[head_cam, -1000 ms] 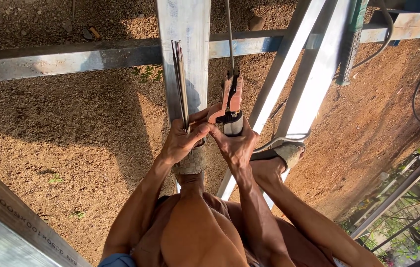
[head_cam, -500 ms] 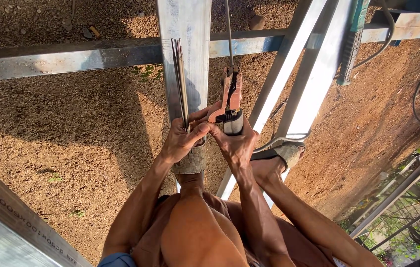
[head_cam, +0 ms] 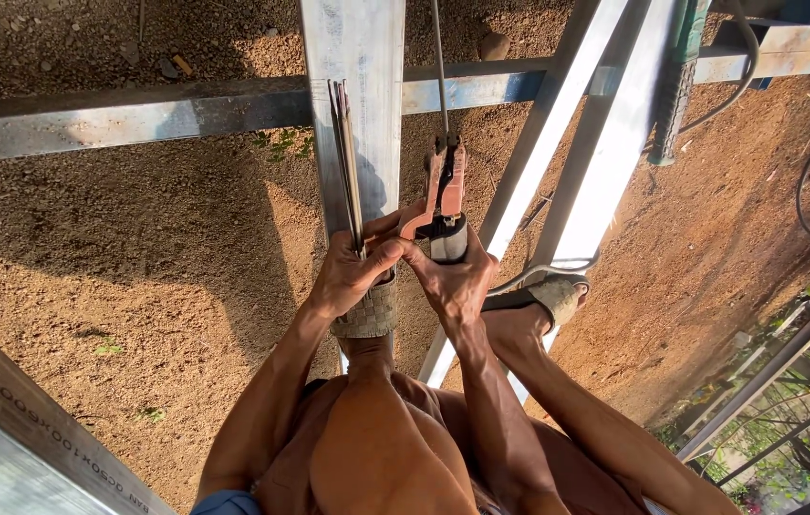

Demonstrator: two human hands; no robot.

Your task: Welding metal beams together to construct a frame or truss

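Now: electrode holder (head_cam: 443,195) in right hand (head_cam: 457,281), rod (head_cam: 439,67) lengthwise up-frame.

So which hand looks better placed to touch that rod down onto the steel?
Probably the right hand. It grips the orange electrode holder, whose clamped rod points along the upright steel section. The left hand is occupied holding a bundle of spare welding rods against that section.

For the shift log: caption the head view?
Left hand holds rods; right hand grips electrode holder over steel beam.
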